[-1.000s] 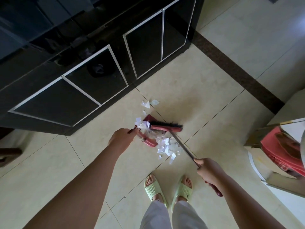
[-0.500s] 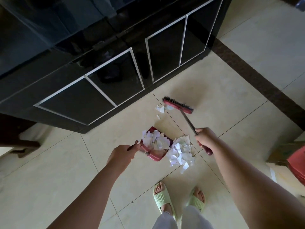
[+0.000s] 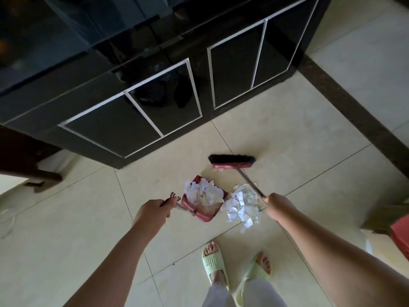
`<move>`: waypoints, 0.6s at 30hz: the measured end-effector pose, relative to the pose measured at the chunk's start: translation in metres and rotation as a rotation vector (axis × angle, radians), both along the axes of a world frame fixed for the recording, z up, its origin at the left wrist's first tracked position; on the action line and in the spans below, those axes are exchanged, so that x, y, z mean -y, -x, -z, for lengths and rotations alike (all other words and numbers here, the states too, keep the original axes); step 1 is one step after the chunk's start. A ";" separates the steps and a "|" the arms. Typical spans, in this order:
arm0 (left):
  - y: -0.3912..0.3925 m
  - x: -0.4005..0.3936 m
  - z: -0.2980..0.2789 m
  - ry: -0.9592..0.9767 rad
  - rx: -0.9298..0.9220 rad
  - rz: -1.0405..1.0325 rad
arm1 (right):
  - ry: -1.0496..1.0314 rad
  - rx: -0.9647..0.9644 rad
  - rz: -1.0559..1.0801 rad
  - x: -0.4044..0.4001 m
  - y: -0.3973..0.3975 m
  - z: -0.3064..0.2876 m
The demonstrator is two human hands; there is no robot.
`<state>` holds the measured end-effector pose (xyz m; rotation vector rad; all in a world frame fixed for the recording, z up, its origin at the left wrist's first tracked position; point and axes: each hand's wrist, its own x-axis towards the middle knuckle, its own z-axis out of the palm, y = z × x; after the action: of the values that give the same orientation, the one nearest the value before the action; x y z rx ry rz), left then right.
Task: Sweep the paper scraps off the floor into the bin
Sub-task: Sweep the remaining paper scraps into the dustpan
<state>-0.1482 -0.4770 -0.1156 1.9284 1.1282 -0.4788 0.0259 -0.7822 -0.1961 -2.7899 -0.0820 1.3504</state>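
A red dustpan (image 3: 202, 214) rests on the tiled floor, filled with white paper scraps (image 3: 203, 192). My left hand (image 3: 152, 210) grips its handle from the left. A second heap of scraps (image 3: 242, 204) lies on the floor just right of the pan. My right hand (image 3: 277, 206) holds the thin metal handle of a red broom. The broom head (image 3: 232, 161) with black bristles sits on the floor beyond both heaps, close to the cabinet, with one or two small scraps (image 3: 220, 170) right under it.
A black glossy cabinet (image 3: 155, 103) with white-trimmed doors stands directly ahead. My feet in pale green slippers (image 3: 213, 262) are just behind the scraps. A red object (image 3: 400, 235) sits on a stand at the right edge. A dark floor strip (image 3: 354, 111) runs diagonally at the right.
The broom head left the dustpan and swung out past the loose scraps near the cabinet. The dustpan now shows full of scraps, with a heap beside it. My left hand kept hold.
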 end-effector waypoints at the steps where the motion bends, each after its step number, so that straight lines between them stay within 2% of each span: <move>1: 0.006 0.000 -0.002 -0.004 -0.008 0.005 | 0.025 0.004 -0.006 0.015 0.009 -0.002; 8: 0.040 0.006 -0.029 -0.014 -0.062 0.120 | 0.109 0.010 0.008 0.082 0.073 -0.028; 14: 0.058 -0.005 -0.043 -0.078 -0.117 0.300 | 0.056 0.043 0.097 0.103 0.124 -0.050; 18: 0.068 -0.018 -0.042 -0.069 -0.139 0.430 | -0.080 0.033 0.417 0.124 0.171 -0.054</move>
<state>-0.2162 -0.4586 -0.0736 2.2339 0.8177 -0.8250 -0.1449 -0.9058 -0.1424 -2.5670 0.4112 1.1677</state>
